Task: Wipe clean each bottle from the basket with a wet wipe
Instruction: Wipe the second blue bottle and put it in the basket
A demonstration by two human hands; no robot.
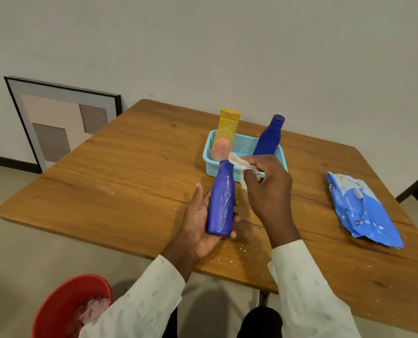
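My left hand [198, 223] grips a blue bottle [222, 198] from below, holding it above the wooden table [130, 172] with its neck pointing away from me. White smears streak the bottle's side. My right hand [266, 189] pinches a crumpled wet wipe [238, 163] right at the bottle's neck. Behind them stands a light blue basket [244, 145] holding a yellow bottle [228, 124], a pink bottle [221, 148] and a second blue bottle [269, 137] leaning at its right side.
A blue pack of wet wipes [364, 211] lies on the right of the table. A red bin [69, 308] with used wipes stands on the floor at lower left. A framed picture [61, 123] leans on the wall. White crumbs dot the table's near edge.
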